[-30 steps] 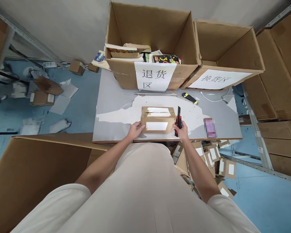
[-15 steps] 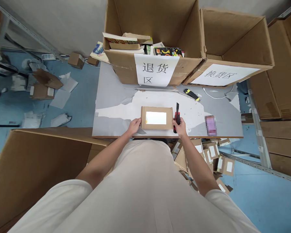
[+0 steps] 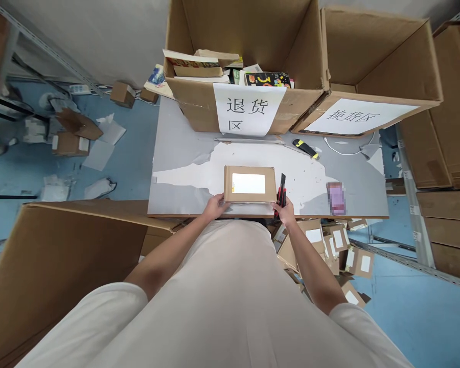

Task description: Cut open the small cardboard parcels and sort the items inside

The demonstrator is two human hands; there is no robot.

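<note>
From where I stand, the parcel (image 3: 249,197) is between the person's two hands, over the near edge of the worktable (image 3: 176,202), a white label (image 3: 248,183) on its upper face; whether it rests on the tabletop or is lifted a little, I cannot tell. The left hand (image 3: 216,206) grips its near left corner, fingers closed on the cardboard. The right hand (image 3: 284,209) is curled around a red and black utility knife (image 3: 281,191), the dark blade end pointing away from the person, while its fingers also reach the near right corner of the parcel. I'd call the work on this one barely begun: the faces I can see look whole, no slit shows, and nothing of the contents is visible, so any cutting and unpacking would be left to do. The underside is hidden from me, so I can't vouch for it. Farther back, books (image 3: 266,79) sit in a tall carton (image 3: 197,110), which has a lettered sheet (image 3: 249,110) on its front, so some sorting looks done already. Beside it stands a second carton (image 3: 400,84), also with a sheet on its front. Below the table, a heap of small boxes (image 3: 331,245) covers part of the floor; whether those are finished or waiting, I can't say from here.
</note>
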